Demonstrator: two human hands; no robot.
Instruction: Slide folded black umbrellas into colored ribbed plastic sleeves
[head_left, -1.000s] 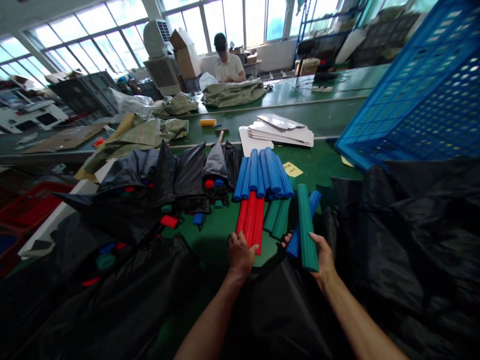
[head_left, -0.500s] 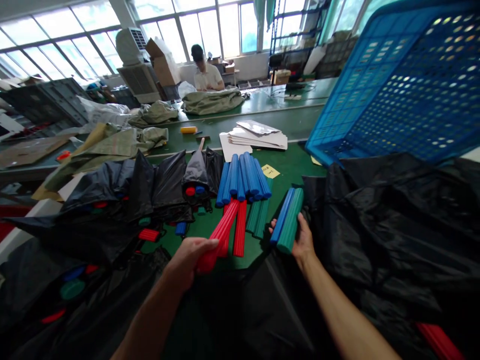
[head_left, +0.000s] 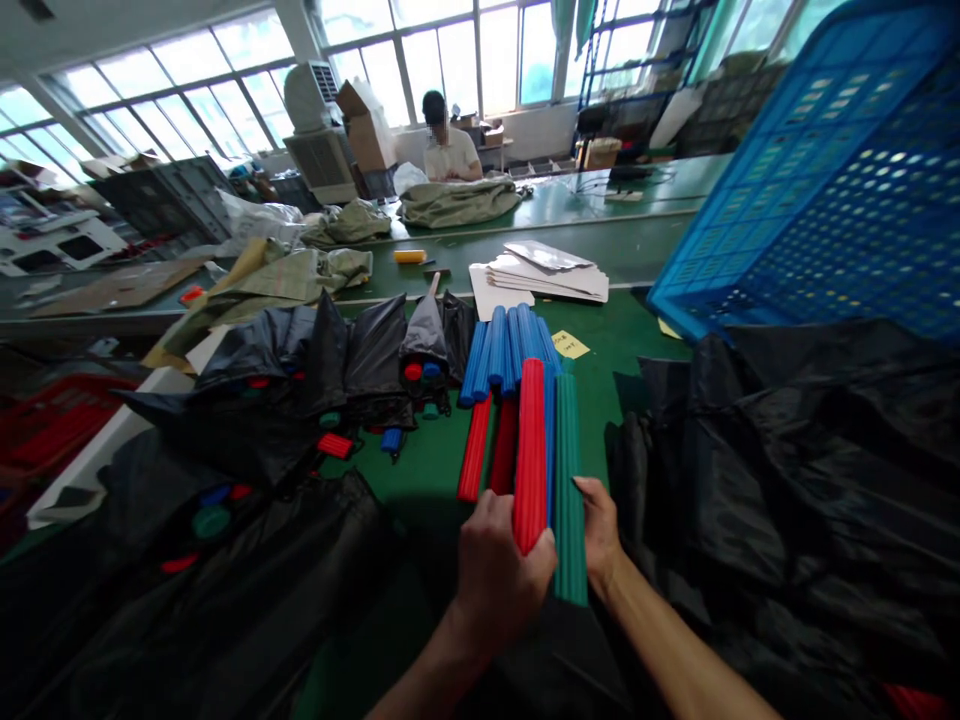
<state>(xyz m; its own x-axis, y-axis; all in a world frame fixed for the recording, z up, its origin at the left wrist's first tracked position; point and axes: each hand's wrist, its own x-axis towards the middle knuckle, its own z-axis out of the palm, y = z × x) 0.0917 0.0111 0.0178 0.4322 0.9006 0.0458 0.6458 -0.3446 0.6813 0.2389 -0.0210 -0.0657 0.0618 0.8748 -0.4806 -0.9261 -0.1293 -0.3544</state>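
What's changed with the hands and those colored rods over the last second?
The left hand has lifted a red ribbed rod away from the other red rods and brought it up against the blue rod and green rod held in the right hand, so all three now sit side by side. The stack of blue rods stayed put.

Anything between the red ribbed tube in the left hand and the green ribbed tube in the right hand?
Yes: a blue ribbed tube runs lengthwise between the red ribbed tube in the left hand and the green ribbed tube in the right hand, keeping those two apart.
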